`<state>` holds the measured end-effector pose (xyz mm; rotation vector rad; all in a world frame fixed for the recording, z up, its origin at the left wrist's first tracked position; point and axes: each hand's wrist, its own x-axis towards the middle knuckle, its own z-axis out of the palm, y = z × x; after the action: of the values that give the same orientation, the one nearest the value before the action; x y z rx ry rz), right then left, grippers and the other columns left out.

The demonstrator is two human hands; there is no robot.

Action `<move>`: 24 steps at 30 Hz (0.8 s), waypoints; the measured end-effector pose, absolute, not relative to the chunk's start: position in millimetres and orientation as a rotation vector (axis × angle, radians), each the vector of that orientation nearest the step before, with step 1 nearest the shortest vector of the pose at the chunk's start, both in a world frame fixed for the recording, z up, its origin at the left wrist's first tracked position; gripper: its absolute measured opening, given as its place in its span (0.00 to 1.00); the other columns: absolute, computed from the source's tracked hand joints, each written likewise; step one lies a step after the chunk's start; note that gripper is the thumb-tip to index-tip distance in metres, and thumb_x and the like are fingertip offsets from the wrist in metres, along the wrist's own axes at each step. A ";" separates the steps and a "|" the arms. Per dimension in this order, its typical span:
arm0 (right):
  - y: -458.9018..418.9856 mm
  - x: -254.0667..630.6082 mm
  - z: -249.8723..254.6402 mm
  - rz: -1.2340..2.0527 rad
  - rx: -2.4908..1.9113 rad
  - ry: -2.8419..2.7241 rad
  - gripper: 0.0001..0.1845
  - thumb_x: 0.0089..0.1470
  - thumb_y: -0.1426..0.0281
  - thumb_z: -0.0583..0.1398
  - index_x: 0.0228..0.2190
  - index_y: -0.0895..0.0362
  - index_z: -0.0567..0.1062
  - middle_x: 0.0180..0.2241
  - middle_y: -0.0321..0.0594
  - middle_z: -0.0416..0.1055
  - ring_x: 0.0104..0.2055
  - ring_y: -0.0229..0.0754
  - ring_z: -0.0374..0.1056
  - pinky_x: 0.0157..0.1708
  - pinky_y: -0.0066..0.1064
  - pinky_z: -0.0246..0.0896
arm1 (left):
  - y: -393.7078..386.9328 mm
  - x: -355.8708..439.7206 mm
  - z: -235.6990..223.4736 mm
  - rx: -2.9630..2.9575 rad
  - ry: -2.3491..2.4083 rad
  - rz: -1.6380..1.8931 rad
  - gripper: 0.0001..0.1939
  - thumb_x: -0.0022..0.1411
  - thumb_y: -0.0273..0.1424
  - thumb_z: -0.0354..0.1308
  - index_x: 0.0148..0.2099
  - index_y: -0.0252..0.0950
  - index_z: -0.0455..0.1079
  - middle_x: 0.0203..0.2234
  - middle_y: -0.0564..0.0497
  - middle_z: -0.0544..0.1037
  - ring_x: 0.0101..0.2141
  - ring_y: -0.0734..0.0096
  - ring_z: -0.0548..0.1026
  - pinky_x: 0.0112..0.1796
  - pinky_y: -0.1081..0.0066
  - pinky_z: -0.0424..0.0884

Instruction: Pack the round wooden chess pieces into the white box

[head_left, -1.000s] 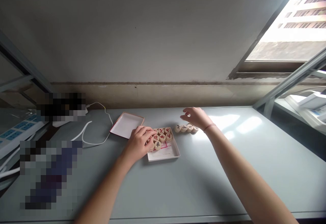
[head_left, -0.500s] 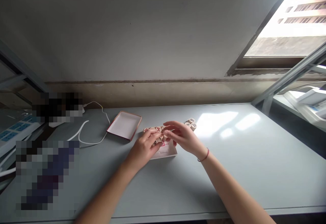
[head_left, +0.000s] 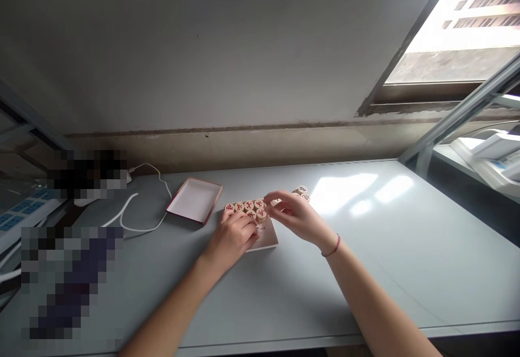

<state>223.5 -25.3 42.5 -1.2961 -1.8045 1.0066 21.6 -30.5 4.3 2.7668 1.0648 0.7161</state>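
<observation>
Round wooden Chinese chess pieces (head_left: 249, 205) with red characters stand in rows along the far side of a shallow open box (head_left: 266, 241). My left hand (head_left: 236, 231) lies over the box's left and middle part, fingers bent down and pressed together; what is under them is hidden. My right hand (head_left: 296, 215) arches at the box's right edge, thumb and forefinger apart, their tips close to the end pieces. Whether they touch a piece is unclear. Behind this hand, more chess pieces with black characters (head_left: 301, 189) sit on the table, partly covered.
An empty box lid (head_left: 195, 200) lies open side up at the left on the grey table (head_left: 365, 270). White cables (head_left: 140, 229) run farther left, near a power strip (head_left: 20, 208) and blurred items. A wall closes off the back; metal frames stand at both sides.
My right hand has drawn slightly back to the right, away from my left hand, uncovering more red pieces in the box. The left hand's fingers have curled lower. The view has shifted a little.
</observation>
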 end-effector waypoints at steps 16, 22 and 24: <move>-31.8 196.1 18.9 0.525 -1.130 -2.399 0.06 0.52 0.79 0.59 0.28 0.57 0.73 0.36 0.43 0.69 0.37 0.42 0.66 0.35 0.32 0.65 | -18.9 -5.1 8.3 2.635 1.141 0.636 0.14 0.59 0.29 0.60 0.48 0.42 0.70 0.51 0.48 0.71 0.55 0.58 0.66 0.55 0.53 0.66; -31.6 195.6 16.1 0.411 -1.146 -2.465 0.08 0.52 0.80 0.58 0.28 0.56 0.72 0.30 0.40 0.68 0.33 0.41 0.64 0.29 0.29 0.60 | -18.8 -7.3 2.2 2.556 1.160 0.614 0.21 0.57 0.36 0.64 0.53 0.44 0.68 0.56 0.47 0.68 0.59 0.54 0.62 0.56 0.53 0.65; -32.4 194.3 16.3 0.407 -1.151 -2.464 0.08 0.52 0.81 0.57 0.27 0.56 0.71 0.29 0.39 0.68 0.32 0.40 0.64 0.29 0.29 0.59 | -18.4 -7.7 -0.8 2.539 1.162 0.576 0.26 0.56 0.37 0.64 0.57 0.46 0.64 0.59 0.47 0.65 0.61 0.54 0.59 0.57 0.53 0.64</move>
<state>194.3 -32.4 16.3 -1.1513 -2.4638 0.4073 -7.7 -18.4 -0.8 2.5392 1.1615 0.5763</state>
